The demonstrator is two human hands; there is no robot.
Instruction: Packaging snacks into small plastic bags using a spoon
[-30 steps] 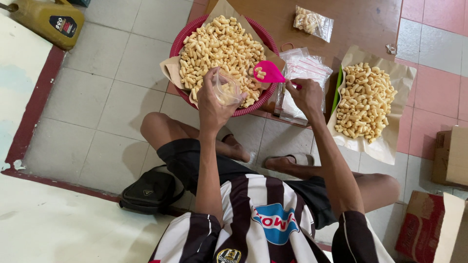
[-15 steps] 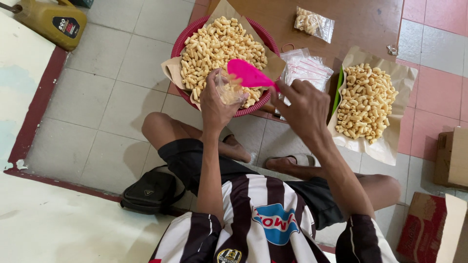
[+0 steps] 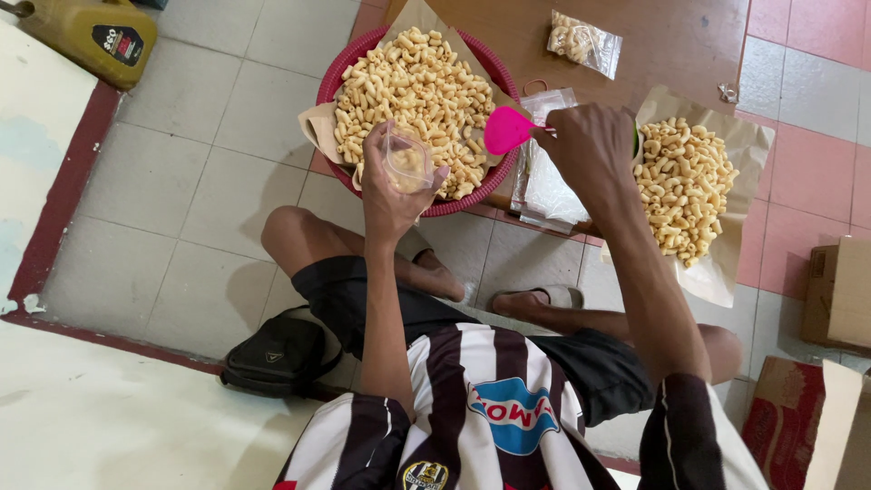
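Hands over the snack basket [image 3: 328,86].
I see the left hand [image 3: 388,186] gripping a small clear bag [image 3: 406,160], seemingly part-filled; the right hand [image 3: 594,145] clasps a pink scoop [image 3: 504,130].

Over the red basket [image 3: 337,80] of curled snacks, the left hand [image 3: 388,195] grips a small clear bag [image 3: 406,160]; just beside its rim, the right hand [image 3: 594,145] holds a pink scoop [image 3: 505,130].

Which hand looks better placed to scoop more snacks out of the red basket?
The right hand, probably. It already grips the pink scoop, which sits at the rim of the red basket beside the snacks. The left hand is busy holding the small clear bag open.
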